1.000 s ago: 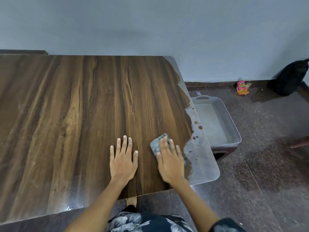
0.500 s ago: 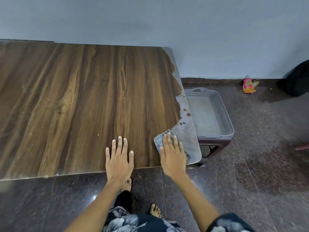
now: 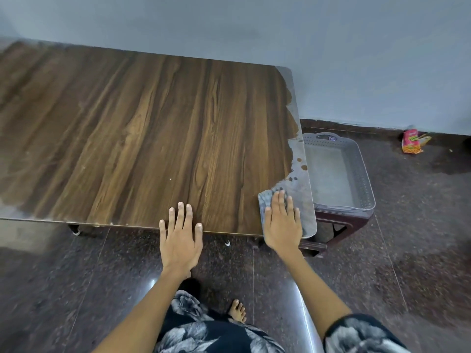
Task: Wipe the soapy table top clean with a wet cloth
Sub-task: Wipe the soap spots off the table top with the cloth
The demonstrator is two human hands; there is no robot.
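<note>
A wood-grain table top (image 3: 142, 128) fills the left and middle of the head view. A pale soapy film (image 3: 302, 174) covers a strip along its right edge, widest near the front corner. My right hand (image 3: 281, 222) lies flat at that front right corner and presses a grey cloth (image 3: 265, 200) onto the table; only the cloth's far left part shows past my fingers. My left hand (image 3: 181, 238) rests flat with fingers spread on the front edge, palm hanging over the floor, holding nothing.
A grey plastic basin (image 3: 339, 174) sits on a dark stool (image 3: 339, 225) just right of the table. A red snack wrapper (image 3: 411, 141) lies by the wall. My bare foot (image 3: 237, 310) stands on the dark stone floor (image 3: 76, 289).
Both hands have slid toward the table's front edge, the right one dragging the cloth to the front right corner. The view has backed away, showing more floor.
</note>
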